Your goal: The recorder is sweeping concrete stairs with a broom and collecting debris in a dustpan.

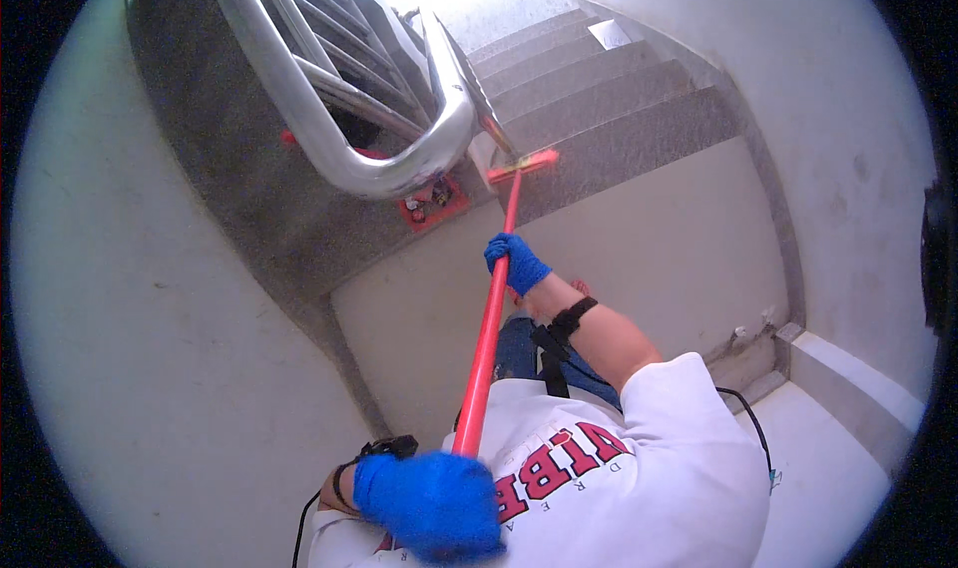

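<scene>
A long red-handled broom (487,343) runs from near my chest out toward the stairs. My left hand (429,508), in a blue glove and slightly blurred, is closed round the upper end of the handle. Farther down the shaft, my blue-gloved right hand (514,262) wraps round it. The red broom head (524,166), smeared by motion, is at the step beside the foot of the metal railing. Just left of it, a red open container (436,207) holds small bits of litter, partly hidden under the railing's curve.
A shiny metal handrail (369,174) bends close in front of me on the left. Grey stone steps (619,139) lie ahead, with a white sheet (610,35) on one. White walls (848,169) flank both sides; a pale landing (659,249) is below me.
</scene>
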A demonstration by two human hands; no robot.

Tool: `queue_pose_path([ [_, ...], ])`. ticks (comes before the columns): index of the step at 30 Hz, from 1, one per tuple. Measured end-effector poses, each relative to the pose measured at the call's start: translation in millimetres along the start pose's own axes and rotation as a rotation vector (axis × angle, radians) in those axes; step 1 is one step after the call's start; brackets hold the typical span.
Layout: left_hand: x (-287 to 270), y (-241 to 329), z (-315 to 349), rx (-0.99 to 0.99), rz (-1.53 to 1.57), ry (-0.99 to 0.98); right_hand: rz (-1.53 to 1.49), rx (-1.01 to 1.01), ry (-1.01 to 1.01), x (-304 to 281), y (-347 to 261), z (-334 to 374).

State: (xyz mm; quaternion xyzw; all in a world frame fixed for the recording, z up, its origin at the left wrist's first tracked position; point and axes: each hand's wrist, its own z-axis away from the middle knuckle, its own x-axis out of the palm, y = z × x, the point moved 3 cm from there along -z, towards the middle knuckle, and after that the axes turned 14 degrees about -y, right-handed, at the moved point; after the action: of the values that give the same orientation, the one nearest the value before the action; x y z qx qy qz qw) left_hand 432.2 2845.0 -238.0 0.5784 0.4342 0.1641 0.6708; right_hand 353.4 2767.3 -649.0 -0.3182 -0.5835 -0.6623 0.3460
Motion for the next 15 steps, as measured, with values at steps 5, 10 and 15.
queue_pose_path([
  [5,-7.2,-41.3,-5.2,-0.185,-0.047,0.112,0.637,-0.147,0.017,1.6,-36.6,-23.4],
  [10,-9.9,-19.2,-5.5,-0.222,-0.019,-0.239,-0.043,0.021,-0.060,-10.1,-22.5,-13.8],
  [15,2.3,-25.5,-9.8,-0.085,0.015,0.073,0.542,-0.077,0.007,-1.3,-27.6,-9.7],
])
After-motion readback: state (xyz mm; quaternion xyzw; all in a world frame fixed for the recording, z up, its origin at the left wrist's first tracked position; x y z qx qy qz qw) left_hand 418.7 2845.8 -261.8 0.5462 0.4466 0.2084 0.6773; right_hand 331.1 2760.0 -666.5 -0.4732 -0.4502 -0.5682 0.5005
